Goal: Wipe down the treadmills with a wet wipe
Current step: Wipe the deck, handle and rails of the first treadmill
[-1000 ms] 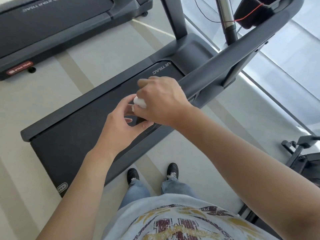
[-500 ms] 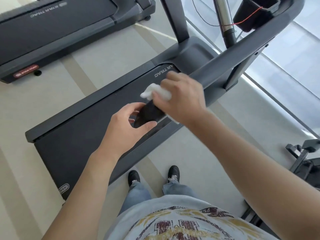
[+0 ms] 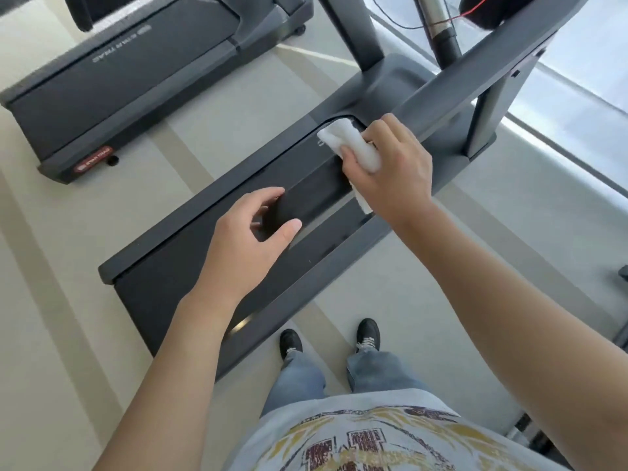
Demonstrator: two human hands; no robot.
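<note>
View from the head camera, looking down at a dark grey padded side handrail of the nearer grey treadmill; all positions are given relative to this handrail. The right hand lies on top of the handrail's far stretch, its fingers curled together and clamped on a crumpled white wet wipe, which is pressed against the rail's upper face. One loose flap of the wipe hangs below the palm on the rail's near side. The left hand sits at the handrail's near end, fingers and thumb spread apart in a loose cup around the tip; whether they touch it cannot be told. A second grey treadmill stands well beyond the handrail, across a strip of pale floor. The person's black shoes stand on the floor below the rail's near side.

Judged handling: the wipe is light, limp and damp, so it will bunch and slide unless pinned flat under the fingers; it is best gripped by its bunched middle. The handrail appears rigid and fixed, able to take firm pressure, with a smooth covering that may turn slippery when wetted.
</note>
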